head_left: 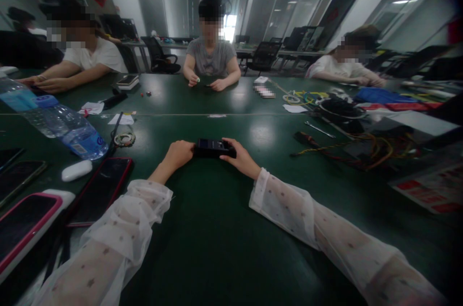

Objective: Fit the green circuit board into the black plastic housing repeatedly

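A small black handheld device (212, 148) with a little screen and some buttons lies sideways between my two hands, at or just above the green table (217, 229). My left hand (180, 154) is closed at its left end, with the fingertips partly hidden. At the other end, my right hand (241, 156) grips it, thumb at the near side and fingers over the top. The device's exact kind cannot be made out. Sheer white sleeves with dark stars cover both of my forearms.
Left stand water bottles (77, 132), a white earbud case (76, 171), a red-edged phone (103, 190) and a pink-framed phone (27, 224). Right are loose cables (347, 149), a wrench (320, 129) and a blue bag (385, 95). Across the table sits a person in grey (211, 57); others sit either side.
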`<state>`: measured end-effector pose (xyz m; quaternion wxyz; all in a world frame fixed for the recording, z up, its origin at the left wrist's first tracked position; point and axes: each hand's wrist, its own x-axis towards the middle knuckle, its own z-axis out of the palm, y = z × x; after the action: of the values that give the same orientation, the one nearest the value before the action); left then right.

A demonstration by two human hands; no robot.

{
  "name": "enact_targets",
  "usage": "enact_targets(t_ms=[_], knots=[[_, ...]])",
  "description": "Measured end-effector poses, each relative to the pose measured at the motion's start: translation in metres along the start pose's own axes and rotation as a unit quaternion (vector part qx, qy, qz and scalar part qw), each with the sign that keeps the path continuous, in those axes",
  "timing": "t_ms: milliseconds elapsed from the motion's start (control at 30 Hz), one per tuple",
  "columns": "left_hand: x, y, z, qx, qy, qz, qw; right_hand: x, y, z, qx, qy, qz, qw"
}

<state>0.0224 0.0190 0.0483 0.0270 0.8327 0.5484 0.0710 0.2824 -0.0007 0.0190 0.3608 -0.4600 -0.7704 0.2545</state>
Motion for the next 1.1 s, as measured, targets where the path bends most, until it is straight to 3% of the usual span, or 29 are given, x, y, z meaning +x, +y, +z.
enact_targets(t_ms=[533, 767, 967, 1100], knots=[[0.001, -0.001, 0.003, 0.018, 0.005, 0.005, 1.000, 0.002, 0.006, 0.002, 0.024, 0.005, -0.004, 1.000], [0.000, 0.001, 0.003, 0.033, 0.009, -0.026, 0.999, 0.002, 0.006, 0.001, 0.042, 0.016, -0.009, 0.999], [0.000, 0.000, 0.003, 0.043, 0.013, -0.023, 0.999, 0.003, -0.001, 0.003, 0.072, 0.084, -0.018, 0.994], [0.001, 0.000, 0.004, 0.041, 0.018, -0.019, 0.999, 0.002, -0.003, 0.004, 0.087, 0.163, -0.022, 0.983]])
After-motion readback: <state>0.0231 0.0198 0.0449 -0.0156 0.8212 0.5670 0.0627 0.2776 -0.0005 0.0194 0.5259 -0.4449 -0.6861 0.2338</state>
